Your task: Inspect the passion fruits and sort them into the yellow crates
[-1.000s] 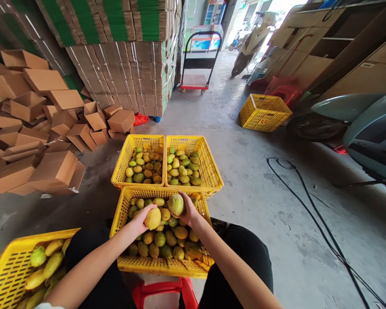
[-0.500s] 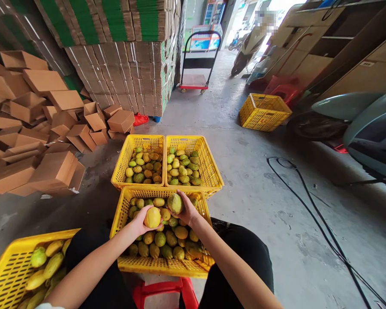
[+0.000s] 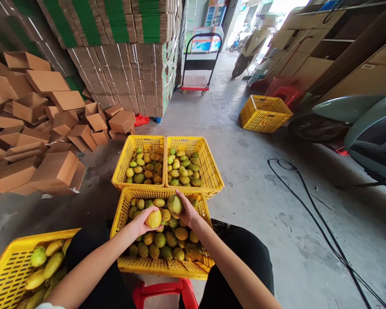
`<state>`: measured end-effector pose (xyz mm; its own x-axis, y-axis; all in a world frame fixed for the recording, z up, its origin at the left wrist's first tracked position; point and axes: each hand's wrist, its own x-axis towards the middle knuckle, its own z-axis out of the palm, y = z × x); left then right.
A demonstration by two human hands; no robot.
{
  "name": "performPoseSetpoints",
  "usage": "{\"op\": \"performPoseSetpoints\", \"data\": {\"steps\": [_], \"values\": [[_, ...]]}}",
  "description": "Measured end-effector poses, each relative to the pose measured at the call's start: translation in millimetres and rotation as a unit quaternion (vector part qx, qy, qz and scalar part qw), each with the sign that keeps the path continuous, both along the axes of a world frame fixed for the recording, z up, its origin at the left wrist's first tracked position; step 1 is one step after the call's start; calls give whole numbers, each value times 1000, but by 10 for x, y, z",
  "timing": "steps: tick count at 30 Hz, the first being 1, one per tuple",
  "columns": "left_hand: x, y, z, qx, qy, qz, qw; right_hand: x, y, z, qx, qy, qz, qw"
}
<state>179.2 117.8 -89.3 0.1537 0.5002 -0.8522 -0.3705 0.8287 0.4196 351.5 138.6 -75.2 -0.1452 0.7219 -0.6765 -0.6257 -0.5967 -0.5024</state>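
My left hand (image 3: 142, 222) is closed around a smooth yellow fruit (image 3: 153, 219) that looks like a small papaya. Just to its right, my right hand (image 3: 187, 211) grips a green-yellow fruit (image 3: 175, 204) of similar kind, fingers along its far side. Both fruits are held above a yellow plastic crate (image 3: 164, 268) between my knees, which is full of green and yellow fruits (image 3: 161, 239). Beyond it, side by side, stand a left crate (image 3: 118, 172) and a right crate (image 3: 214, 174), each partly filled with such fruits.
Another yellow crate (image 3: 3, 266) with longer fruits is by my left leg. A red stool (image 3: 188, 292) shows below me. Cardboard boxes (image 3: 53, 169) pile up at left. A hand truck (image 3: 197, 64), a yellow crate (image 3: 265, 113), a scooter (image 3: 373, 133) and a black cable (image 3: 321, 214) lie farther off.
Both hands keep hold of their fruits in nearly the same place. The yellow fruit has turned slightly in my left hand, and the whole view has shifted very little.
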Motion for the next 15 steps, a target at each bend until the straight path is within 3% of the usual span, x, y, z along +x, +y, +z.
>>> {"op": "performPoseSetpoints", "data": {"steps": [5,10,15], "values": [[6,11,-5,10,19,19,1000,0,2,-46,31,12,26,999],[5,6,-30,-16,21,16,1000,15,-7,-26,-18,11,41,999],[4,29,12,-43,-1,26,999,25,4,-66,-45,2,-4,999]]}}
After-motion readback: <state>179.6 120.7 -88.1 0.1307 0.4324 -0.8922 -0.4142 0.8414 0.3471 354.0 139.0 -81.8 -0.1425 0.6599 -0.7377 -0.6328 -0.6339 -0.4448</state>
